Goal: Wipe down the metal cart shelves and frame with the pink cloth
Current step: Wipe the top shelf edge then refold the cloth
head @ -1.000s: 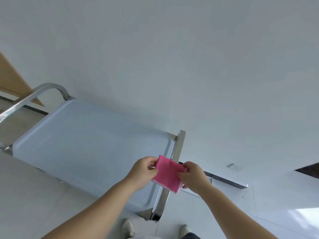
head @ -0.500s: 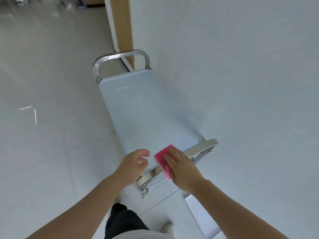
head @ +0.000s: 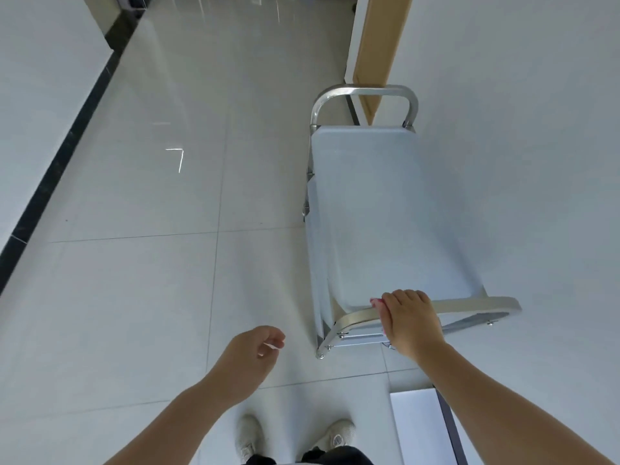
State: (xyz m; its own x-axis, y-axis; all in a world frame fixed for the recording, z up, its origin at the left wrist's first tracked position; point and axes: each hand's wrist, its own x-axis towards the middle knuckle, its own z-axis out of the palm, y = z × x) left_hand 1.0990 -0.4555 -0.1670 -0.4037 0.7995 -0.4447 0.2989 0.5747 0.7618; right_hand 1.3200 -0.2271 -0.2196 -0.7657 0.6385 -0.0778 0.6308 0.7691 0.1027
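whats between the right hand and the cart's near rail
The pink cloth: the right hand holds it against the near rail, and only a pink edge peeks out in the head view.

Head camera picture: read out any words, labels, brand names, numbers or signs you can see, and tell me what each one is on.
None: no readable text shows in this view.
The metal cart shows no label or brand on its shelf or frame.
The pink cloth is almost wholly hidden under the right hand.
The shoes show no legible mark.
The bright angled mark on the floor is not a letter.
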